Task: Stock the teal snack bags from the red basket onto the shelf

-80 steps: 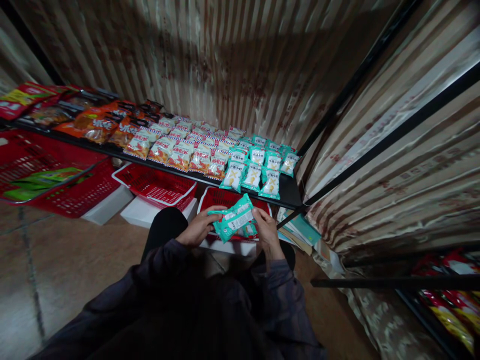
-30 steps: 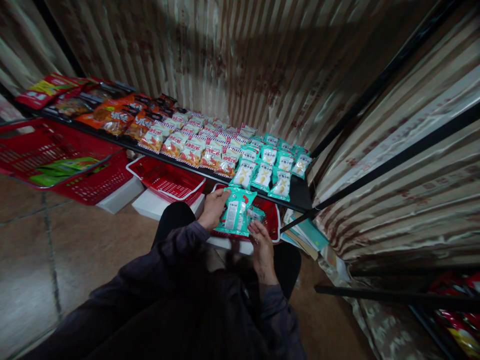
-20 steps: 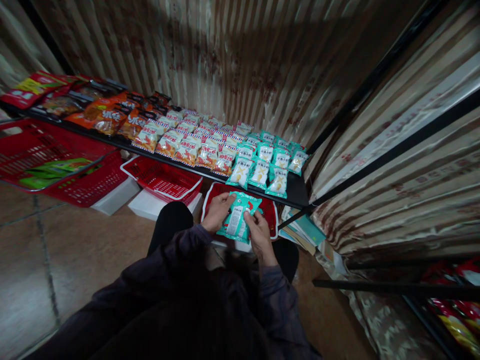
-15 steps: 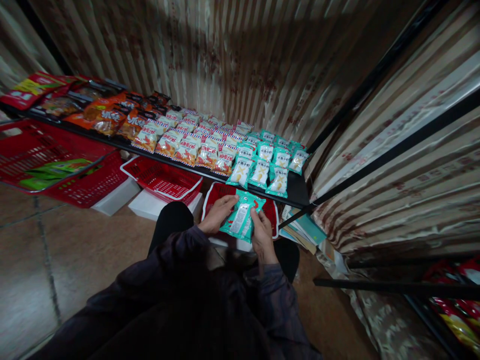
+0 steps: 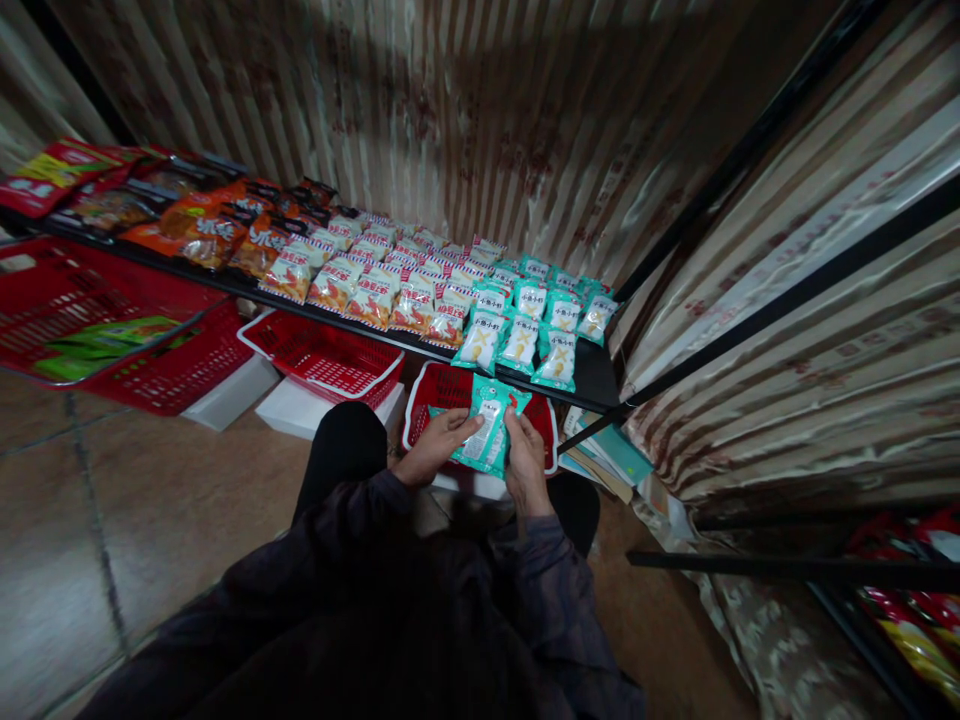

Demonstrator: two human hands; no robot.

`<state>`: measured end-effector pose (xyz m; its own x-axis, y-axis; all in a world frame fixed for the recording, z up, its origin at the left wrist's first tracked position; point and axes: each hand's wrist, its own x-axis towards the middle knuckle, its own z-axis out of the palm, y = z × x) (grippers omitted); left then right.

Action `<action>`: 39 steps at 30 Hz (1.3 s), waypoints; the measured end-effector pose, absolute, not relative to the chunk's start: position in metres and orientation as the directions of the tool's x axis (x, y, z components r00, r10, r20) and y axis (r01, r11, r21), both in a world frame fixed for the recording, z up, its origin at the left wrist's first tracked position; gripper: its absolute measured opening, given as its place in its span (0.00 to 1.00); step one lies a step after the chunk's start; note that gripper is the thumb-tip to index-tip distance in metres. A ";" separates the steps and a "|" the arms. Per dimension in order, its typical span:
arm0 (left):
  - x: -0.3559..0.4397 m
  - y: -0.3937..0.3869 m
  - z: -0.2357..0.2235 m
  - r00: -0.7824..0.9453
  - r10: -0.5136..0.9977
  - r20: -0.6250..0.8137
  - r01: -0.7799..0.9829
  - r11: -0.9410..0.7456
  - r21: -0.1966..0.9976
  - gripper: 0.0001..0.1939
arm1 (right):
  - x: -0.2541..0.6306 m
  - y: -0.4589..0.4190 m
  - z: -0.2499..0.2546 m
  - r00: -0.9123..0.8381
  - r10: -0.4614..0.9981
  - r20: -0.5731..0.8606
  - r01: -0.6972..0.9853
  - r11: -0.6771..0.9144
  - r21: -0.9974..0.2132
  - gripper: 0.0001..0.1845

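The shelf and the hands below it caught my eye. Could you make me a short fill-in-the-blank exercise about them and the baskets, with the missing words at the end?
1. The turquoise packet is held between the left hand and the ____ hand.
2. The shelf under the rows of snack packets is coloured ____.
3. The near basket is ____ with a white rim.
4. The basket holding green packets is at the picture's ____ edge.

Missing words: right; black; red; left.
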<state>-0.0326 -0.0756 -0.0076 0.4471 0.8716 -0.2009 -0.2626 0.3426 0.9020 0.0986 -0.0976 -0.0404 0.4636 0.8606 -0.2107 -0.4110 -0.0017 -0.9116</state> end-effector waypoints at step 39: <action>-0.028 -0.049 -0.009 0.166 0.921 -0.353 -0.299 0.388 0.872 0.13 | 0.084 -0.118 -0.043 0.312 0.926 -0.214 -0.448 -0.056 -0.892 0.34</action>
